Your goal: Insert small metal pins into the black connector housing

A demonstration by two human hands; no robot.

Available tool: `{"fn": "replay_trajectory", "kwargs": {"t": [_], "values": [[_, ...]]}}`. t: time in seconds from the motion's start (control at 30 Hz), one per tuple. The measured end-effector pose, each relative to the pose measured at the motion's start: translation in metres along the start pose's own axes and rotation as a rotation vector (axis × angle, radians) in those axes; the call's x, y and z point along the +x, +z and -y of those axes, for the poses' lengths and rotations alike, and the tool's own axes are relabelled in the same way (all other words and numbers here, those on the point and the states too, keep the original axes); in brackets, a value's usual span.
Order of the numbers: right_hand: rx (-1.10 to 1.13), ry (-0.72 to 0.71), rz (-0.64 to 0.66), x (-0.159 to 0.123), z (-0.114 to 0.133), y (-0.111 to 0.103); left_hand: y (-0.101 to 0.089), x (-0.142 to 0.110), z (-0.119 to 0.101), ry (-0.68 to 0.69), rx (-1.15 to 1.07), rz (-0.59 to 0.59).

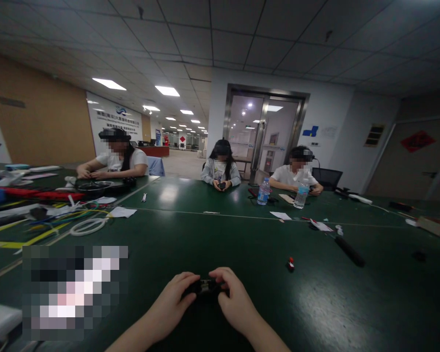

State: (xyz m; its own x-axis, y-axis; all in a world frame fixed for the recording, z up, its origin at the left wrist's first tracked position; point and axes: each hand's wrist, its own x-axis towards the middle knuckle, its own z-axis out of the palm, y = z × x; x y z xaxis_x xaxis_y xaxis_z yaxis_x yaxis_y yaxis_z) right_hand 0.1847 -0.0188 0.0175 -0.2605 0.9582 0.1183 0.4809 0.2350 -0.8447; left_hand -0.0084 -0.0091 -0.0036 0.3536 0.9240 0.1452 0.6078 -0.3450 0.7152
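A small black object (206,287) with a lighter strip on its top is held low over the green table (161,249). My left hand (174,300) grips its left end between thumb and fingers. At the other end, my right hand (235,299) has its fingers bent around the edge, thumb near the front. Its exact kind is too dark to make out, and the fingers hide both ends. A small red, white and black piece (291,264) lies to the right of my hands.
Across the table sit three people. Two water bottles (263,191) stand toward the back right, and a dark rod-like thing (349,251) lies nearer. Cables and a white coil (88,227) crowd the left, beside paper (122,212). A blurred patch covers the lower left.
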Motion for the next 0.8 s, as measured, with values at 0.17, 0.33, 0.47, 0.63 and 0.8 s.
{"fn": "replay_trajectory", "kwargs": {"t": [0.17, 0.33, 0.47, 0.63, 0.8], "values": [[-0.011, 0.035, 0.045, 0.004, -0.003, -0.001, 0.001, -0.001, 0.007, 0.008, -0.012, 0.009], [-0.05, -0.004, 0.05, 0.004, -0.006, 0.002, -0.001, -0.002, 0.003, 0.028, -0.031, 0.002], [-0.064, -0.023, 0.048, 0.005, -0.01, 0.003, -0.004, -0.002, -0.006, 0.066, -0.019, 0.024], [-0.051, -0.077, 0.032, 0.008, -0.014, 0.005, -0.004, -0.001, -0.008, 0.049, -0.009, 0.043], [-0.068, -0.045, 0.037, 0.007, -0.015, 0.005, -0.003, -0.002, -0.004, 0.05, -0.02, 0.044]]}}
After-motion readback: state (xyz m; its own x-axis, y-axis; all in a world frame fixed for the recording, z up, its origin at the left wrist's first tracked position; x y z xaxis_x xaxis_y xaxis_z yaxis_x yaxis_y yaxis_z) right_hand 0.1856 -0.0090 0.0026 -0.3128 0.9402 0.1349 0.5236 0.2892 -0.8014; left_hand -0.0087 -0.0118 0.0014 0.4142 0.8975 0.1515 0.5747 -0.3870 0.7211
